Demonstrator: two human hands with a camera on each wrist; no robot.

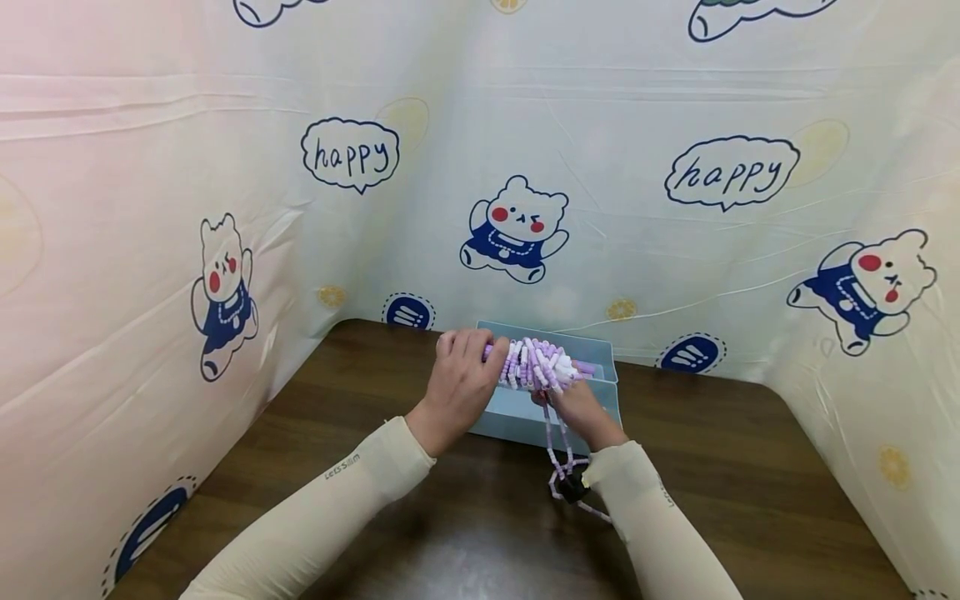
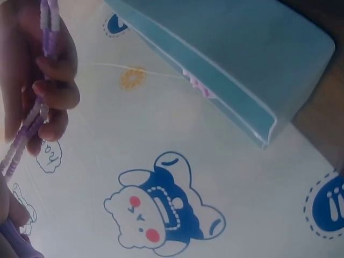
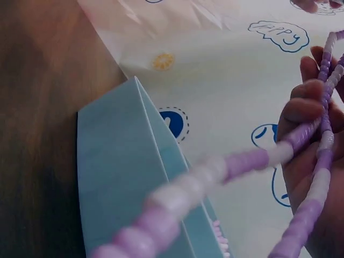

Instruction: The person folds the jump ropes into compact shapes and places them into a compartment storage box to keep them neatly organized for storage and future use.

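Observation:
A purple-and-white beaded jump rope [image 1: 532, 362] is gathered in a thick bundle between my hands, above a light blue open box. My left hand [image 1: 461, 371] grips the bundle's left end from above. In the left wrist view, a smooth purple handle [image 2: 19, 239] shows at that hand. My right hand [image 1: 573, 404] holds strands at the bundle's right end; its curled fingers [image 3: 303, 110] cross the beads in the right wrist view. Two strands [image 1: 555, 433] hang below toward the right wrist. The bundle partly hides the right fingers in the head view.
The light blue box [image 1: 517, 429] stands on the brown wooden table [image 1: 360, 375] near the back. Pink beads [image 2: 196, 83] show inside it. A printed cloth [image 1: 600, 250] hangs behind and along both sides. A black device [image 1: 573, 485] sits at the right wrist among the hanging strands.

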